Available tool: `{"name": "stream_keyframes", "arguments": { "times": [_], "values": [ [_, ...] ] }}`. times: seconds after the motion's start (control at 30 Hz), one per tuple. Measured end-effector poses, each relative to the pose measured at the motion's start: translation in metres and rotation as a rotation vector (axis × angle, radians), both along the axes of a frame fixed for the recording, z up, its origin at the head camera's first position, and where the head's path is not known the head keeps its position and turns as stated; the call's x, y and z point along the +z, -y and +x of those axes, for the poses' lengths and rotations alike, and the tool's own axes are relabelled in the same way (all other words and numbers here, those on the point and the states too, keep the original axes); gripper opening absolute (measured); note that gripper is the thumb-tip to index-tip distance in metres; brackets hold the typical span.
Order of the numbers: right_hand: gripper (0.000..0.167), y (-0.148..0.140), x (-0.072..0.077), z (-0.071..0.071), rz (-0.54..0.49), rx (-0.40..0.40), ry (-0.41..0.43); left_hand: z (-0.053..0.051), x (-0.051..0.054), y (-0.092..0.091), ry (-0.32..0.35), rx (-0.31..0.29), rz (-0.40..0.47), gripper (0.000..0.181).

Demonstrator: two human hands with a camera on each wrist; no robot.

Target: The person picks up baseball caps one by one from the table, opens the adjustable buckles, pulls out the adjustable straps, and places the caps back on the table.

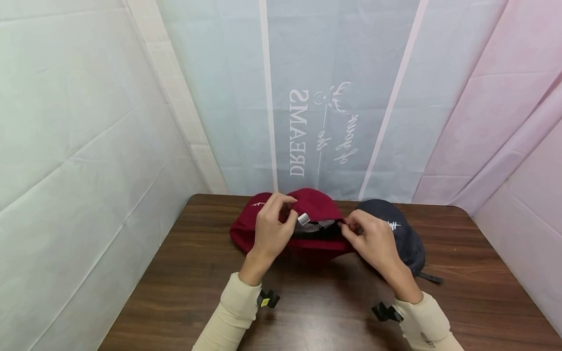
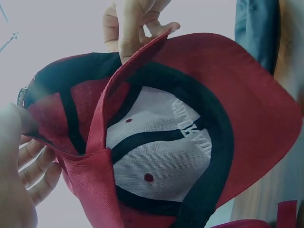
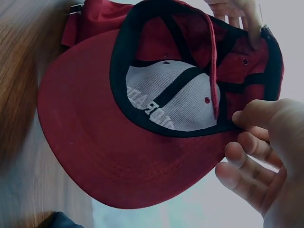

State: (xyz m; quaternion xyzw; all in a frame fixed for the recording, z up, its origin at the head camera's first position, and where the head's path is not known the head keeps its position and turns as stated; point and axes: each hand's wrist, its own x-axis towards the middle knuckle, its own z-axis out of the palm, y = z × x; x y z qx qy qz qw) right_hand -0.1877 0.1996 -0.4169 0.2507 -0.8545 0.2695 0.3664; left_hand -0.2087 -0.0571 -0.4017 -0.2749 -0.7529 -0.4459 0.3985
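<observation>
A red cap (image 1: 317,204) is held up off the table between both hands, its dark-banded inside (image 2: 156,161) and pale front lining showing. My left hand (image 1: 273,226) pinches its edge beside a small metal buckle. The right hand (image 1: 374,239) pinches the opposite edge of the opening. A red strap (image 2: 99,123) lies across the opening in the left wrist view. In the right wrist view the brim (image 3: 95,133) points down and left, and the right thumb and fingers (image 3: 247,142) grip the rim.
Another red cap (image 1: 240,229) lies on the wooden table (image 1: 307,312) at the left, behind the left hand. A dark cap (image 1: 410,243) with white lettering and a loose strap lies at the right, behind the right hand. A printed curtain (image 1: 232,97) hangs behind.
</observation>
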Motion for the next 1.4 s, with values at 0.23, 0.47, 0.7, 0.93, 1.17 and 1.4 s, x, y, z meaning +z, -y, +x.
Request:
{"name": "stream_keyframes", "arguments": {
  "times": [0.23,0.47,0.7,0.93,1.17,1.4],
  "values": [
    [0.030,-0.003,-0.002,-0.007,0.005,-0.018,-0.050,0.000,-0.003,0.000,-0.012,-0.023,0.002,0.019],
    [0.031,-0.004,-0.006,-0.014,-0.007,-0.029,-0.096,-0.001,-0.007,0.001,-0.013,-0.033,-0.013,0.020],
    [0.028,-0.005,-0.011,-0.023,-0.049,-0.034,-0.119,-0.003,-0.011,0.000,-0.014,-0.057,-0.025,0.020],
    [0.021,-0.006,-0.016,-0.030,-0.057,-0.072,-0.134,-0.003,-0.015,-0.003,-0.020,-0.074,-0.042,0.019],
    [0.021,-0.008,-0.021,-0.037,-0.067,-0.113,-0.192,-0.004,-0.019,-0.004,-0.033,-0.098,-0.064,0.019],
    [0.020,-0.008,-0.026,-0.044,-0.098,-0.114,-0.262,-0.005,-0.022,-0.006,-0.031,-0.112,-0.087,0.020]
  ]
}}
